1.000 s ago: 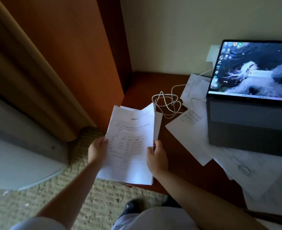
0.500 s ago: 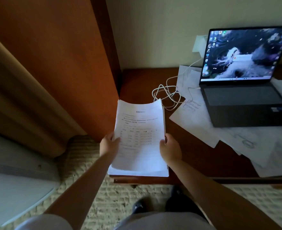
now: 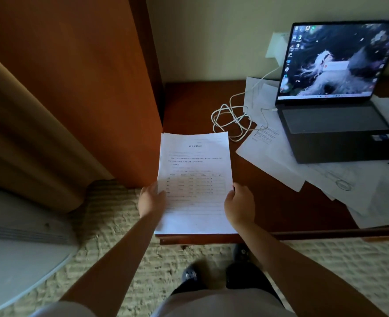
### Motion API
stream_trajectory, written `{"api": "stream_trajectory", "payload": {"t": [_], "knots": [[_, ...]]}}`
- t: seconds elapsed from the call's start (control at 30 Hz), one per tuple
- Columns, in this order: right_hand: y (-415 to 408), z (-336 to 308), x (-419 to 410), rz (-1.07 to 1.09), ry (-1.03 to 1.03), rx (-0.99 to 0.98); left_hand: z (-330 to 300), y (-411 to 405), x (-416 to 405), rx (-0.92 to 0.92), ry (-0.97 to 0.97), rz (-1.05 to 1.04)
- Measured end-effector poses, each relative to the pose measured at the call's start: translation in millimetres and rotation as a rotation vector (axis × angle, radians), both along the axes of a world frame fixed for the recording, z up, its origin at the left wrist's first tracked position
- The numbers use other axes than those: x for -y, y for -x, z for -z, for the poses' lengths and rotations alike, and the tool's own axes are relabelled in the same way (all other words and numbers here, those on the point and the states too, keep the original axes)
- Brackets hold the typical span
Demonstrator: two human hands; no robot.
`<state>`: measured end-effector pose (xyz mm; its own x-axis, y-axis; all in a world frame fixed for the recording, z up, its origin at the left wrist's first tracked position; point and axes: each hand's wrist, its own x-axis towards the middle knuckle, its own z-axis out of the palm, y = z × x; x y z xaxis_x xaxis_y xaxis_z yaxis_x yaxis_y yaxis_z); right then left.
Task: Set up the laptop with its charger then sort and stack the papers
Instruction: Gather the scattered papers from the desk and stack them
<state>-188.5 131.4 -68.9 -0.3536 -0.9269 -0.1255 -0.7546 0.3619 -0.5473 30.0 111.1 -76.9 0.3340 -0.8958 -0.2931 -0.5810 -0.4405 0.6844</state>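
Bedroom or hotel room: carpet, curtain, wooden desk.

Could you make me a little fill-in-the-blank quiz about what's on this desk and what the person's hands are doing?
1. Both hands, left hand and right hand, hold a stack of ____.
2. The laptop has its lid ____ and its screen lit.
3. The coiled white cable lies to the ____ of the laptop.
4. Loose sheets lie partly ____ the laptop.

Missing words: papers; open; left; under
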Motion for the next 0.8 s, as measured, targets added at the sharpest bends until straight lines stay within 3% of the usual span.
{"api": "stream_trajectory", "payload": {"t": [0.17,0.43,0.6,0.8], "knots": [[-7,-2,9,0.063,-0.02,-0.021,-4,6,2,-0.092,-0.05,-0.125],[-22,-1,-1,0.119,-0.056,-0.061,2,1,0,-0.255,-0.088,-0.047],[-22,2,-1,0.141,-0.061,0.016,13,-3,4,-0.329,-0.146,-0.063],[-26,7,-8,0.164,-0.015,-0.06,18,-3,1,-0.431,-0.164,-0.046]]}}
